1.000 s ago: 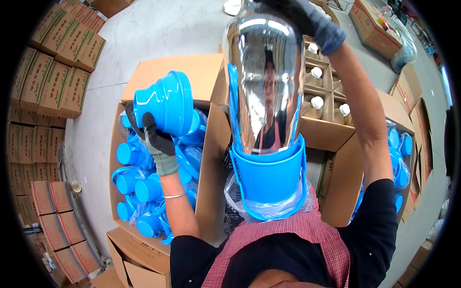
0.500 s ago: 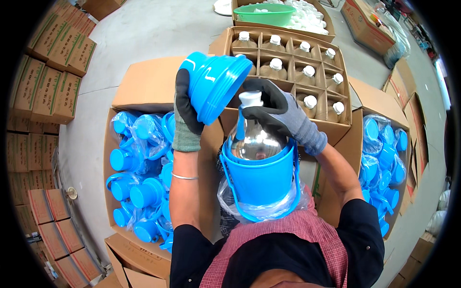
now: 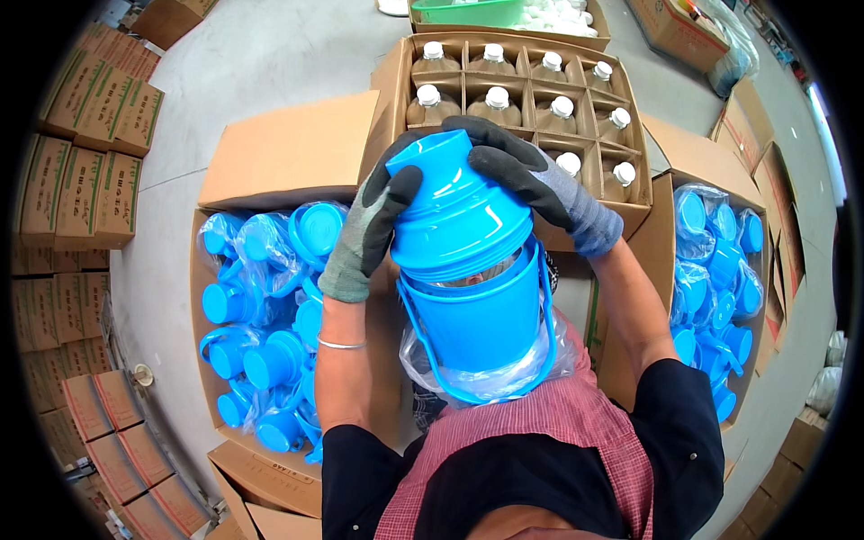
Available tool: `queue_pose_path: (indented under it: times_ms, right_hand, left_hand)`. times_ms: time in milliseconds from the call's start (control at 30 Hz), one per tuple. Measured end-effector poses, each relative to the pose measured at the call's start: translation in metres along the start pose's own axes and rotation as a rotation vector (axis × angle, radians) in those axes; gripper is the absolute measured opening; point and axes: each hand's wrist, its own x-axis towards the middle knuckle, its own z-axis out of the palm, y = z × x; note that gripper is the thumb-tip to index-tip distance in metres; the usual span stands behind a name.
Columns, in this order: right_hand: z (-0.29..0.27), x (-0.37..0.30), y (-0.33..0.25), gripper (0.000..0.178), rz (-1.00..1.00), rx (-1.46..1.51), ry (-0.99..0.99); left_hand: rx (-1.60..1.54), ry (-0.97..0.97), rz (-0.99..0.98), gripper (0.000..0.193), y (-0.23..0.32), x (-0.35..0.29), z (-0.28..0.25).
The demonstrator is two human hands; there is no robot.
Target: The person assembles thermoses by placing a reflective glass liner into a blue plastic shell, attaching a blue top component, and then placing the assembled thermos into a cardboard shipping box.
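A blue thermos bottom shell (image 3: 472,328) with a loop handle stands upright in front of my body, with clear plastic film (image 3: 414,360) around its lower part. Over its mouth sits a stepped blue thermos top shell (image 3: 463,220), slightly tilted. A narrow strip of silvery glass liner (image 3: 481,275) shows in the gap between the two shells; the rest is hidden. My left hand (image 3: 371,207), in a grey-green and black glove, grips the top shell's left side. Curled over its upper right is my right hand (image 3: 526,175), gloved in grey and black.
Ahead stands a divided carton (image 3: 621,211) of capped glass liners (image 3: 495,103). Open cartons of blue thermos shells (image 3: 270,364) flank me, the left one (image 3: 205,387) and the right one (image 3: 664,270). Stacked cartons (image 3: 81,198) line the far left; a green basin (image 3: 468,11) lies at the back.
My left hand has brought the top shell right and down over the liner. My right hand has left the liner's white-capped neck and moved onto the top shell.
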Motion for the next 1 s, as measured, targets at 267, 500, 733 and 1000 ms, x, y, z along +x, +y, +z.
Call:
queue_pose_path:
  times_ms: [267,500,733,1000]
  right_hand:
    - [-0.001,-0.001,-0.007,0.067,0.071,-0.032,-0.086]
    - [0.007,-0.003,0.012,0.065,0.062,0.027,-0.039]
    - [0.023,-0.012,0.025,0.07,0.033,0.208,0.01]
    - [0.019,-0.007,0.027,0.075,0.078,0.246,-0.07]
  left_hand:
    - [0.158,-0.008,-0.151,0.075,-0.044,-0.012,-0.036]
    - [0.118,-0.047,-0.209,0.074,-0.05,-0.027,-0.033]
    - [0.361,0.019,0.001,0.065,-0.043,-0.052,-0.018]
    - [0.653,-0.013,0.266,0.07,-0.029,-0.065,0.0]
